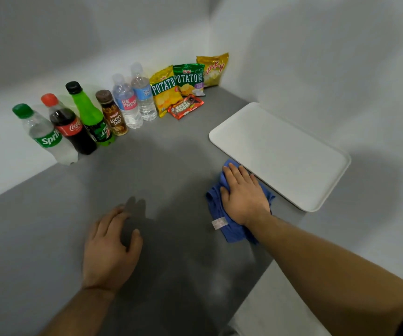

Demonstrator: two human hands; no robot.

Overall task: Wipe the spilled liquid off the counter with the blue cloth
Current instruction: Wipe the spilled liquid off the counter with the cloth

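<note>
The blue cloth (229,225) lies bunched on the grey counter (171,154), right beside the near corner of a white tray. My right hand (243,194) rests flat on top of the cloth, palm down, fingers pointing toward the back wall. A small white label shows on the cloth's near left side. My left hand (112,248) hovers low over the counter at centre left, fingers loosely curved, holding nothing. I cannot make out a distinct puddle; a faint pale sheen (216,284) shows on the counter near the front right edge.
A white tray (278,151) sits on the right, overhanging the counter edge. Several drink bottles (91,117) line the back left wall, with snack bags (188,78) and a chocolate bar (186,106) in the corner. The counter's front right edge (256,284) drops off.
</note>
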